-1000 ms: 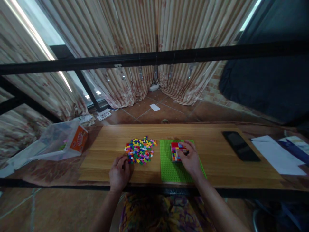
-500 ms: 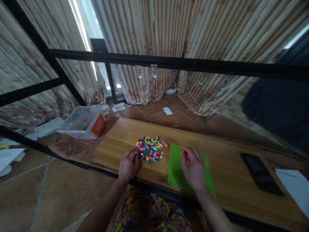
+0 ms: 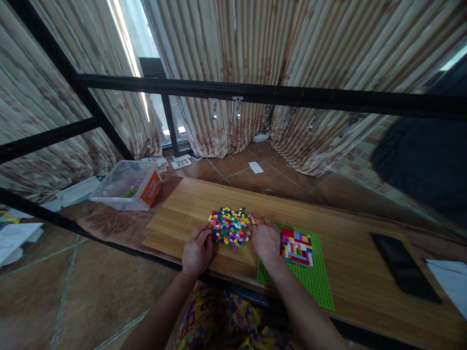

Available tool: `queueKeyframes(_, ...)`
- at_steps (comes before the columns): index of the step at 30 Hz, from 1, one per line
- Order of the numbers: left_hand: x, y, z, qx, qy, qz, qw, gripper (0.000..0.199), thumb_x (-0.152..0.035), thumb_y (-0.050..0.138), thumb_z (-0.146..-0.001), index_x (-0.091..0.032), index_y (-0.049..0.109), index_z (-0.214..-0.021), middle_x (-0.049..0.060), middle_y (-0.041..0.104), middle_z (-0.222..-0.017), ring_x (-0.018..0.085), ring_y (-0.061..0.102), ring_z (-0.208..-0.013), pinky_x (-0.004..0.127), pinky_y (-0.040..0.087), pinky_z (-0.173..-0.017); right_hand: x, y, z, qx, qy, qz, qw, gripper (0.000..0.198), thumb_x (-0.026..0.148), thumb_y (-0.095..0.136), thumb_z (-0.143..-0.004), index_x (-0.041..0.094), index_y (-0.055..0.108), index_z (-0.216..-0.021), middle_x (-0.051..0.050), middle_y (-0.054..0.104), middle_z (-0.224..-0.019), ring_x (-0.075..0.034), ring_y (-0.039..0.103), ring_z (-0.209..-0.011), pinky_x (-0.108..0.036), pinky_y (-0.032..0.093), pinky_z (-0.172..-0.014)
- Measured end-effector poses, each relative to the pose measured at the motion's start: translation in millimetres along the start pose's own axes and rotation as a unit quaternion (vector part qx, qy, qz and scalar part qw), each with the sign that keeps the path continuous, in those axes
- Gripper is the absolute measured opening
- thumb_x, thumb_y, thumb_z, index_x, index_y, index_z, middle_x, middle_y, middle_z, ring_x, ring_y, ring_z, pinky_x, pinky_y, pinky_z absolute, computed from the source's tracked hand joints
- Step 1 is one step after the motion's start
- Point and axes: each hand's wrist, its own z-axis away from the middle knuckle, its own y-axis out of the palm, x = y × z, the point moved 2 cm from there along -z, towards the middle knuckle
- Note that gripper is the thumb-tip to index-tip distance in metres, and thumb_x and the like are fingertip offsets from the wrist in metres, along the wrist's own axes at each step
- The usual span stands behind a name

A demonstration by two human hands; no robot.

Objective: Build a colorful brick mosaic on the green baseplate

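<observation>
A loose pile of small multicoloured toy bricks (image 3: 233, 227) lies on the wooden board. My left hand (image 3: 197, 251) rests at the pile's left edge, fingers curled together; whatever may be between them is hidden. At the pile's right edge is my right hand (image 3: 267, 239), its fingers bent down and drawn together, their tips too small to make out. Its wrist and forearm pass over the left part of a green studded baseplate (image 3: 318, 284). On that plate sits a roughly square block of bricks (image 3: 297, 247) in red, white, yellow, blue and pink.
The wooden board (image 3: 343, 233) carries a dark phone-like slab (image 3: 404, 267) on the right, with white paper (image 3: 448, 277) beyond it. A clear plastic box (image 3: 122, 187) with an orange label stands at the left. A black metal rail (image 3: 255, 90) crosses in front of the curtains.
My right hand has moved left from the baseplate to the pile's right edge, uncovering the brick block. My left hand stays by the pile. The view has shifted slightly.
</observation>
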Motion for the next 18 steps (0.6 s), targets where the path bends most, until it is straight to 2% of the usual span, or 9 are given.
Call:
queueKeyframes(5,1.9,0.7,0.1,-0.004,0.007,-0.005,1.0,0.016,-0.02,0.049,-0.088,-0.02,0.064,-0.095,0.008,0.067,-0.099,0.02,0.064,-0.094,0.033,0.054,-0.085,1.8,-7.7,10.8,0.014,-0.012,-0.053,0.998,0.021,0.02,0.047,-0.089,0.014,0.067,-0.093,-0.013,0.067,-0.093,-0.025,0.061,-0.09,-0.034,0.043,-0.08)
queueKeyframes(8,3.3,1.0,0.0,-0.004,0.011,-0.006,1.0,0.016,-0.021,0.049,-0.088,-0.02,0.064,-0.095,0.008,0.066,-0.099,0.02,0.064,-0.093,0.033,0.053,-0.085,-0.1,-14.1,29.1,-0.002,-0.024,-0.156,0.987,0.02,0.02,0.046,-0.089,0.017,0.066,-0.09,-0.008,0.069,-0.089,-0.022,0.063,-0.085,-0.032,0.044,-0.078)
queueKeyframes(10,3.9,1.1,-0.3,-0.001,0.013,-0.007,1.0,0.016,-0.021,0.05,-0.088,-0.019,0.064,-0.095,0.008,0.066,-0.099,0.02,0.064,-0.093,0.032,0.054,-0.085,-4.9,-19.3,44.1,-0.007,-0.023,-0.243,0.97,0.019,0.021,0.047,-0.088,0.019,0.066,-0.087,-0.006,0.069,-0.087,-0.02,0.064,-0.081,-0.03,0.046,-0.075)
queueKeyframes(14,3.7,0.3,-2.0,-0.001,0.019,-0.012,1.0,0.017,-0.022,0.049,-0.088,-0.019,0.064,-0.094,0.008,0.066,-0.098,0.02,0.065,-0.09,0.032,0.054,-0.082,-26.3,-32.2,69.4,-0.018,0.009,-0.36,0.933,0.016,0.027,0.051,-0.085,0.02,0.066,-0.084,-0.004,0.07,-0.082,-0.018,0.065,-0.074,-0.029,0.048,-0.071)
queueKeyframes(18,2.9,-0.7,-3.3,-0.004,0.028,-0.021,0.999,0.018,-0.023,0.048,-0.088,-0.019,0.064,-0.094,0.009,0.067,-0.097,0.021,0.065,-0.091,0.033,0.053,-0.083,-60.2,-45.3,79.8,-0.057,0.055,-0.376,0.923,0.019,0.035,0.056,-0.083,0.021,0.067,-0.083,-0.004,0.07,-0.081,-0.019,0.065,-0.073,-0.031,0.049,-0.071)
